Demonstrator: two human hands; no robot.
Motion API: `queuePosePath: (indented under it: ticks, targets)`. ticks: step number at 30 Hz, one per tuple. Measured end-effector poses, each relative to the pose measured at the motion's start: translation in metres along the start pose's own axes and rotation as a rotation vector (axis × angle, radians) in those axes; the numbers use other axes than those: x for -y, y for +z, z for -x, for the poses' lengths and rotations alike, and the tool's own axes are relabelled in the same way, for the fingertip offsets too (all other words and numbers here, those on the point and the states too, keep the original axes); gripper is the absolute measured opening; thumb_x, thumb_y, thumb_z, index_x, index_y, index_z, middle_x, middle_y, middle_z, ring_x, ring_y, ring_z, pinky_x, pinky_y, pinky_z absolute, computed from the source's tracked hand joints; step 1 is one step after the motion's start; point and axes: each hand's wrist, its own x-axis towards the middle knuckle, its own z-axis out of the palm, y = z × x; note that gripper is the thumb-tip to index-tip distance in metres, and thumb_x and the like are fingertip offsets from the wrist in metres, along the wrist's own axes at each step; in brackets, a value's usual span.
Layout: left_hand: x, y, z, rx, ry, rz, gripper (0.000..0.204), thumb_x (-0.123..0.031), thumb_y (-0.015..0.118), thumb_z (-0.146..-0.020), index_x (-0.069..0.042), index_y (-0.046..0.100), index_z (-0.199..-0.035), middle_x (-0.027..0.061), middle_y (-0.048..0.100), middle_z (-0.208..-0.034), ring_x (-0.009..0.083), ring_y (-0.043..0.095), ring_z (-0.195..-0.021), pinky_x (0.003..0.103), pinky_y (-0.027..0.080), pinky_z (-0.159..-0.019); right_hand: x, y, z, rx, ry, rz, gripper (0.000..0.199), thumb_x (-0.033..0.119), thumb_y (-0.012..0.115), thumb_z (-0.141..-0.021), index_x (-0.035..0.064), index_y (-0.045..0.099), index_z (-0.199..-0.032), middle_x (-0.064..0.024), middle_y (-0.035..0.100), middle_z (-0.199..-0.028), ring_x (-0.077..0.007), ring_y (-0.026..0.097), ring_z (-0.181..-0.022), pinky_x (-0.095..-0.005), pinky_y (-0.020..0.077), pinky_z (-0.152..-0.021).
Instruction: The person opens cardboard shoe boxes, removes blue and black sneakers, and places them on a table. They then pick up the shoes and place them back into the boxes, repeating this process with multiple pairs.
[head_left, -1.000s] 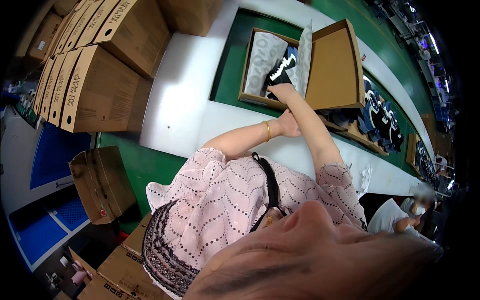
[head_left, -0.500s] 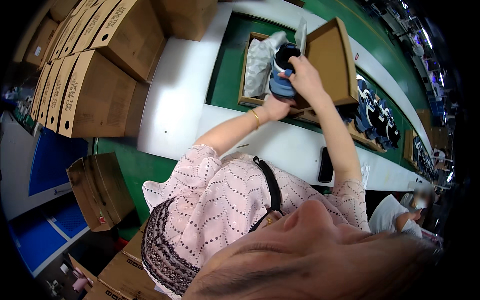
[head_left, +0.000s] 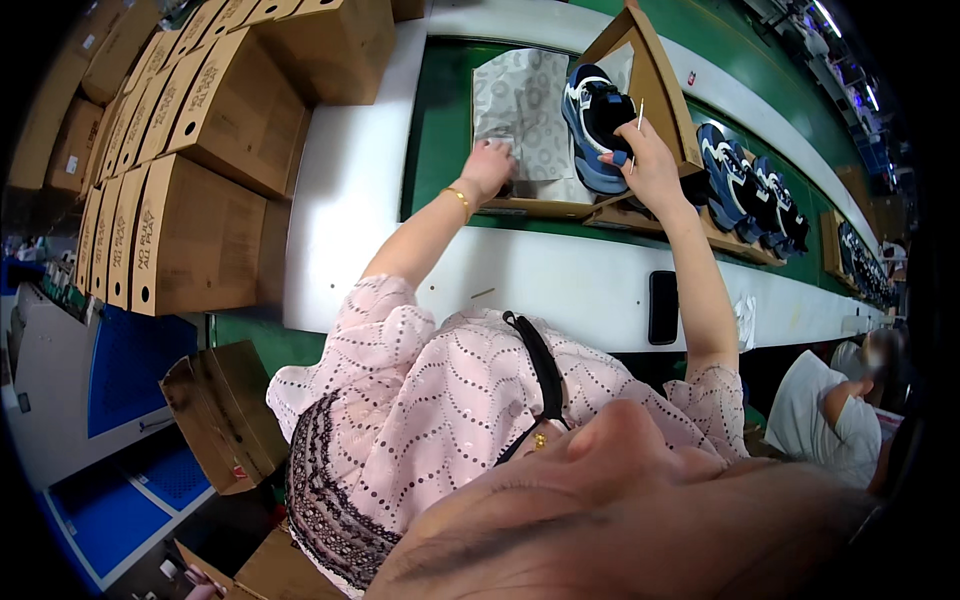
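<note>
Left of the held shoe (head_left: 598,128), lettered boxes (head_left: 215,240).

Right hand (head_left: 654,168) is gripping a blue-and-black shoe (head_left: 595,125) near its opening; left hand (head_left: 488,168) is touching patterned wrapping paper (head_left: 525,100) in the open shoebox (head_left: 545,209); black phone (head_left: 663,308) is lying on the white bench (head_left: 560,272).
</note>
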Motion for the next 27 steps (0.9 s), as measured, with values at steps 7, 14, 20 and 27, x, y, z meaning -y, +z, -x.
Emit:
queuePosePath:
  ticks: [7,14,20,27]
  targets:
    - [0.022,-0.032,0.032,-0.314,-0.484,0.533,0.015,-0.021,0.060,-0.080,-0.006,0.055,-0.083,0.0127,0.062,-0.069,0.0334,0.062,-0.066,0.044,0.049,-0.058,-0.013,0.001,0.011,-0.111,0.009,-0.081,0.032,-0.016,0.054,-0.065,0.0015,0.054,-0.092,-0.0130,0.051,-0.089,-0.0329,0.054,-0.085,-0.0388,0.0451,-0.072]
    - [-0.066,0.013,0.007,0.264,-0.071,0.674,0.064,-0.051,0.024,-0.093,-0.004,0.067,-0.091,0.0172,0.066,-0.092,0.0358,0.058,-0.097,0.050,0.028,-0.101,0.000,0.004,-0.013,-0.067,-0.020,-0.054,0.028,0.006,0.069,-0.072,0.0030,0.055,-0.096,-0.0121,0.054,-0.095,-0.0341,0.054,-0.088,-0.0381,0.0441,-0.075]
    - [-0.027,-0.001,-0.017,0.495,-0.022,0.204,0.060,-0.045,0.022,-0.093,-0.008,0.069,-0.090,0.0130,0.063,-0.107,0.0280,0.051,-0.113,0.065,0.018,-0.099,0.002,0.014,-0.055,-0.063,-0.145,0.157,0.029,0.019,0.072,-0.071,0.0085,0.058,-0.094,-0.0066,0.056,-0.091,-0.0276,0.052,-0.092,-0.0393,0.0392,-0.077]
    - [-0.021,0.004,-0.011,0.204,-0.214,-0.507,0.064,-0.055,0.044,-0.085,-0.010,0.046,-0.130,0.0087,0.051,-0.123,0.0253,0.036,-0.122,0.054,0.021,-0.100,-0.015,0.009,-0.114,0.293,-0.082,0.308,0.042,0.035,0.074,-0.069,0.0112,0.062,-0.101,-0.0087,0.061,-0.092,-0.0300,0.055,-0.094,-0.0413,0.0444,-0.078]
